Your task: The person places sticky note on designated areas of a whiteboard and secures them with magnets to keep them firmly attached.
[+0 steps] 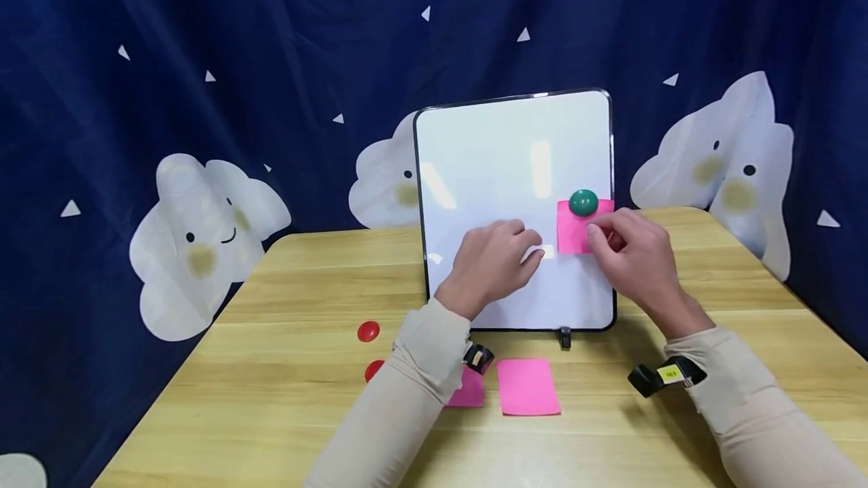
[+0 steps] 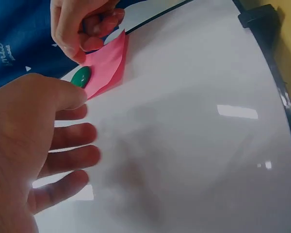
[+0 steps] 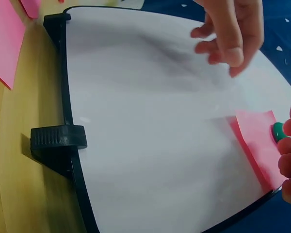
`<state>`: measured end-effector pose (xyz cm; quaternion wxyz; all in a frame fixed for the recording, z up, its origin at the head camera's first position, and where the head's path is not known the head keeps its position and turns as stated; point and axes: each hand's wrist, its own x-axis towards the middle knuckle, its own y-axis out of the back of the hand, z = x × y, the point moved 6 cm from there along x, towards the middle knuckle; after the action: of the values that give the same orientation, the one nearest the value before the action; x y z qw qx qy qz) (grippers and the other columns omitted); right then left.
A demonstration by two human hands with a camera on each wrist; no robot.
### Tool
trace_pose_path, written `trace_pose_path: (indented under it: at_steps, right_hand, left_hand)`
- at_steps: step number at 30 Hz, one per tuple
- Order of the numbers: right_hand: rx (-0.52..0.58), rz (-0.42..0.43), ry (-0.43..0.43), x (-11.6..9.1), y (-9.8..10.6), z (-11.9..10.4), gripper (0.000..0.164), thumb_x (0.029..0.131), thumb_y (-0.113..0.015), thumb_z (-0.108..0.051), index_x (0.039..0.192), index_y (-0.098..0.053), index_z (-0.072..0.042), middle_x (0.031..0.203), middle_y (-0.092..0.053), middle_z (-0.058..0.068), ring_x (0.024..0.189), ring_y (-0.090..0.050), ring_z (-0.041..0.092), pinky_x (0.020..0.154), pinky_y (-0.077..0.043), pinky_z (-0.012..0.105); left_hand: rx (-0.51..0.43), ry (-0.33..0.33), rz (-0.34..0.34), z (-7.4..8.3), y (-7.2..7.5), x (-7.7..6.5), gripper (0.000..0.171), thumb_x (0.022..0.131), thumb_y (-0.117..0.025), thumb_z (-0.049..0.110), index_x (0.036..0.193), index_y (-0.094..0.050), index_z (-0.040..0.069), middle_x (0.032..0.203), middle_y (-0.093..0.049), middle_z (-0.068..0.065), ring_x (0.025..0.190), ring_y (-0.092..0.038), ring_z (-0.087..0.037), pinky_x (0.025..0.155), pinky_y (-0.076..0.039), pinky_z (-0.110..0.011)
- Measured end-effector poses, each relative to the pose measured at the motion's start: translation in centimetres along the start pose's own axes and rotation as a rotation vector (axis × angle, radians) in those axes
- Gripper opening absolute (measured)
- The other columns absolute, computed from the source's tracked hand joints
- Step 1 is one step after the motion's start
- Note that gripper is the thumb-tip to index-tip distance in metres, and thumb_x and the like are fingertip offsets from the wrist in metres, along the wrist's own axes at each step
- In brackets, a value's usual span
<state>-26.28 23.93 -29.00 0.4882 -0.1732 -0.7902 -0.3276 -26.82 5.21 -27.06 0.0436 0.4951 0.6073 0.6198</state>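
A whiteboard (image 1: 495, 172) with a black frame stands upright on the table. Near its right edge, a green round magnet (image 1: 583, 202) sits on the upper part of a pink sticky note (image 1: 572, 238). The note's lower edge lifts off the board in the right wrist view. My right hand (image 1: 637, 254) is at the note's right side, its loosely bent fingertips overlapping the paper just below the magnet. To the left of the note, my left hand (image 1: 495, 258) hovers before the board, holding nothing, with fingers (image 2: 75, 160) spread and relaxed in the left wrist view.
Two more pink sticky notes lie on the table before the board, one (image 1: 529, 388) in full view, the other (image 1: 468, 391) partly behind the left sleeve. Red round magnets (image 1: 368, 331) lie to the left. A black foot (image 1: 565, 337) supports the board. Behind hangs a blue curtain (image 1: 305, 59).
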Motion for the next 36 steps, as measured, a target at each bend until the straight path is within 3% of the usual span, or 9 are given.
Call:
trace_pose_path:
  at_steps: [12, 21, 28, 36]
  right_hand:
    - [0.011, -0.153, 0.062, -0.3, -1.4, -1.9, 0.007, 0.085, -0.068, -0.002, 0.079, -0.069, -0.007, 0.064, -0.051, -0.005, 0.06, -0.045, 0.011, 0.056, -0.034, 0.022]
    - [0.008, -0.3, -0.002, -0.7, -2.5, -2.4, 0.007, 0.089, -0.068, -0.006, 0.085, -0.072, -0.01, 0.066, -0.054, -0.007, 0.06, -0.047, 0.01, 0.055, -0.041, 0.028]
    - [0.031, -0.371, -0.008, -1.0, -2.9, -2.7, 0.008, 0.09, -0.069, -0.004, 0.088, -0.075, -0.009, 0.069, -0.056, -0.009, 0.061, -0.048, 0.008, 0.056, -0.042, 0.026]
    - [0.067, -0.476, -0.055, -1.8, -4.2, -3.0, 0.009, 0.092, -0.068, -0.006, 0.089, -0.075, -0.011, 0.07, -0.055, -0.009, 0.063, -0.049, 0.01, 0.057, -0.043, 0.026]
  left_hand:
    - [-0.004, -0.035, -0.117, -0.3, -0.3, -4.5, 0.019, 0.098, -0.062, 0.034, 0.099, -0.078, 0.024, 0.075, -0.063, 0.011, 0.06, -0.055, -0.006, 0.051, -0.044, -0.023]
    - [-0.041, -0.02, -0.164, -1.2, -0.8, -7.6, 0.017, 0.096, -0.064, 0.032, 0.099, -0.078, 0.024, 0.076, -0.063, 0.013, 0.063, -0.055, -0.005, 0.053, -0.041, -0.021]
    - [-0.067, -0.003, -0.192, -2.2, -1.0, -9.6, 0.018, 0.096, -0.063, 0.032, 0.1, -0.078, 0.023, 0.077, -0.064, 0.011, 0.063, -0.054, -0.006, 0.052, -0.04, -0.02]
    - [-0.159, 0.043, -0.262, -3.8, -0.9, -11.5, 0.017, 0.096, -0.064, 0.031, 0.101, -0.077, 0.021, 0.082, -0.067, 0.01, 0.065, -0.058, -0.005, 0.053, -0.043, -0.02]
